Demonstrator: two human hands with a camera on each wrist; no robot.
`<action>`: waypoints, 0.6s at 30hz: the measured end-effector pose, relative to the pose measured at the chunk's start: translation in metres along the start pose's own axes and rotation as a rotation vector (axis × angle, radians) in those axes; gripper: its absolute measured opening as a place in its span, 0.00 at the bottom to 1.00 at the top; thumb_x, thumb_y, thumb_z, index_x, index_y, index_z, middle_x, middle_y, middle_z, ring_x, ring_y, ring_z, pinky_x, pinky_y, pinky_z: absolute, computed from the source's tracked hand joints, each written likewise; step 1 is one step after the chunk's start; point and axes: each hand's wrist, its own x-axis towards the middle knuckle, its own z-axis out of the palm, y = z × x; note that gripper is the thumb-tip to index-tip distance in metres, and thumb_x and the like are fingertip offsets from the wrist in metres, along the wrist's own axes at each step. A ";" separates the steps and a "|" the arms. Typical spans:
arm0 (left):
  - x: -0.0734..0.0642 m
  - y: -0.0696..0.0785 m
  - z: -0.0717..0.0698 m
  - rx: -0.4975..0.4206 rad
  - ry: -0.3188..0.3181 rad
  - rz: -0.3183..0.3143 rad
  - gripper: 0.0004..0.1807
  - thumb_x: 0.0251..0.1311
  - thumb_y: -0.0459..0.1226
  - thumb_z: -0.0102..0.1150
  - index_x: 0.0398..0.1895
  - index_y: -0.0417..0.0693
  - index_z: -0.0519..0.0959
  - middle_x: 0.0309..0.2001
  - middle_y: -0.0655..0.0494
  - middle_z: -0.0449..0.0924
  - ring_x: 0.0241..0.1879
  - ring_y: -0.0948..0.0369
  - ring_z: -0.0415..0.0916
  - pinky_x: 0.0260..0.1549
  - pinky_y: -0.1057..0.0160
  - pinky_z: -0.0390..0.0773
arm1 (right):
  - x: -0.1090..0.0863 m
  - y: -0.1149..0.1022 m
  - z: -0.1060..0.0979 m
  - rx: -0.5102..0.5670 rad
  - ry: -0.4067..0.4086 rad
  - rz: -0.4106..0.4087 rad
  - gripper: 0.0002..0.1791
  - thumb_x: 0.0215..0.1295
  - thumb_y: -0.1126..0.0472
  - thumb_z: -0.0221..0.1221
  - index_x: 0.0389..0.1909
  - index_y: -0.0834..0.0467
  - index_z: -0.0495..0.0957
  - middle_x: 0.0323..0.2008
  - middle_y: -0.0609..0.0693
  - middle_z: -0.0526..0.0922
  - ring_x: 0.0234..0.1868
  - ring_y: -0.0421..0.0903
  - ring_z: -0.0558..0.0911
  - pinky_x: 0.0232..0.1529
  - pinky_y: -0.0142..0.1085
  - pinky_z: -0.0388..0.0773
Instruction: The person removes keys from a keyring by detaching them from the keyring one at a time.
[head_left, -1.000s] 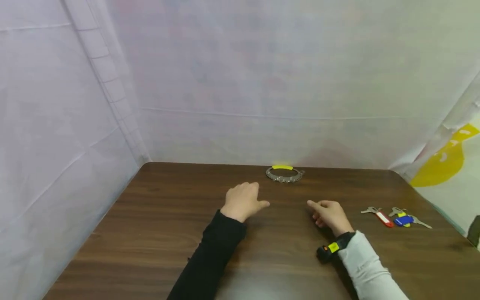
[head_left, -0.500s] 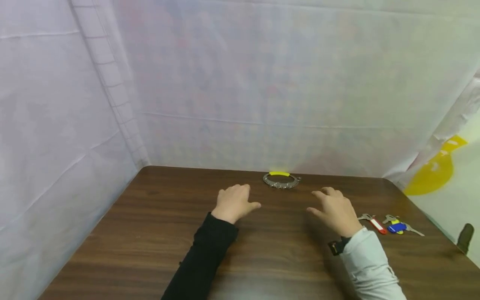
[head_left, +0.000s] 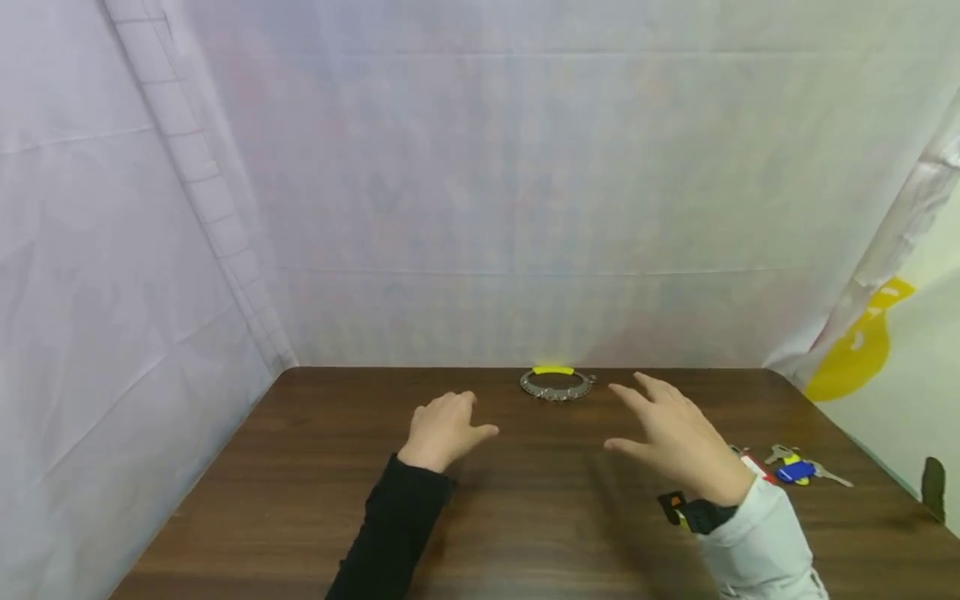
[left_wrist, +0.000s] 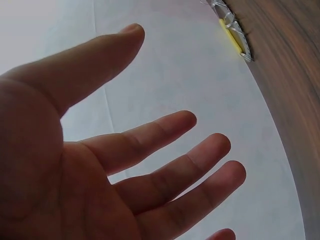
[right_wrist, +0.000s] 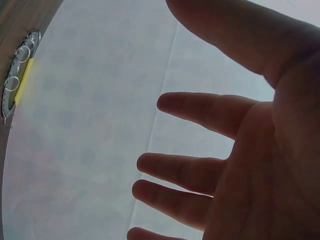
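A flat metal ring (head_left: 555,392) with a yellow grip and several small wire loops lies near the table's far edge. My left hand (head_left: 444,432) hovers over the table, left of and nearer than the ring, thumb spread and palm bare in the left wrist view. Across from it, my right hand (head_left: 678,437) is held with fingers apart and holds nothing. Beyond its wrist, on the right, lie keys with a blue tag (head_left: 795,472) and a yellow tag. A red-and-white key tag (head_left: 757,468) is partly hidden behind the right hand.
The brown wooden table (head_left: 300,500) meets a white sheet wall (head_left: 480,208) at its far edge. Another sheet (head_left: 112,333) hangs on the left. A yellow shape (head_left: 851,358) shows on the right-hand wall.
My right hand has opened from a near pinch to spread fingers and moved forward, now overlapping the red-tagged key. The left hand has shifted left. The head view has tilted up.
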 end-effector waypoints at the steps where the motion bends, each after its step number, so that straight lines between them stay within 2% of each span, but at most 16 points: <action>1: 0.000 -0.001 0.000 0.001 0.005 0.005 0.31 0.55 0.56 0.62 0.57 0.47 0.75 0.48 0.49 0.81 0.46 0.49 0.78 0.52 0.43 0.71 | -0.001 0.000 -0.002 0.003 0.003 0.006 0.40 0.51 0.44 0.68 0.64 0.57 0.69 0.62 0.72 0.67 0.61 0.70 0.68 0.57 0.63 0.66; 3: 0.000 -0.004 -0.005 0.003 0.021 0.010 0.32 0.55 0.56 0.62 0.58 0.47 0.74 0.49 0.48 0.80 0.47 0.48 0.77 0.54 0.42 0.69 | 0.000 -0.002 -0.005 0.012 0.005 0.014 0.41 0.52 0.44 0.68 0.64 0.57 0.68 0.63 0.71 0.66 0.62 0.70 0.68 0.57 0.63 0.66; 6: 0.002 -0.009 -0.015 0.003 0.054 0.013 0.37 0.53 0.59 0.62 0.61 0.47 0.71 0.55 0.45 0.76 0.55 0.45 0.73 0.61 0.39 0.62 | 0.006 -0.006 -0.009 0.020 0.012 0.003 0.41 0.52 0.44 0.68 0.65 0.57 0.68 0.63 0.71 0.66 0.62 0.71 0.68 0.56 0.63 0.67; 8: 0.003 -0.013 -0.021 -0.004 0.064 0.005 0.43 0.51 0.63 0.61 0.65 0.48 0.68 0.62 0.42 0.71 0.63 0.43 0.66 0.66 0.36 0.53 | 0.010 -0.009 -0.013 0.032 -0.005 0.003 0.41 0.52 0.43 0.67 0.66 0.56 0.67 0.64 0.72 0.64 0.62 0.72 0.67 0.56 0.64 0.67; 11: 0.004 -0.020 -0.029 -0.011 0.076 -0.011 0.51 0.45 0.66 0.63 0.69 0.49 0.63 0.70 0.38 0.58 0.72 0.41 0.52 0.68 0.33 0.43 | 0.013 -0.013 -0.017 0.059 -0.033 0.016 0.43 0.53 0.41 0.66 0.67 0.55 0.65 0.66 0.72 0.61 0.65 0.72 0.63 0.57 0.64 0.65; 14: 0.002 -0.025 -0.034 -0.014 0.071 -0.033 0.56 0.42 0.68 0.64 0.72 0.51 0.58 0.74 0.36 0.47 0.75 0.40 0.41 0.67 0.32 0.38 | 0.014 -0.011 -0.020 0.090 -0.048 0.039 0.46 0.53 0.39 0.65 0.69 0.55 0.62 0.68 0.73 0.56 0.67 0.72 0.59 0.59 0.65 0.62; 18: 0.000 -0.031 -0.034 -0.028 0.065 -0.052 0.59 0.40 0.69 0.63 0.74 0.52 0.54 0.75 0.36 0.43 0.75 0.40 0.37 0.67 0.32 0.36 | 0.017 0.006 -0.014 0.101 -0.067 0.102 0.51 0.53 0.34 0.62 0.72 0.57 0.56 0.69 0.77 0.49 0.68 0.74 0.54 0.61 0.67 0.58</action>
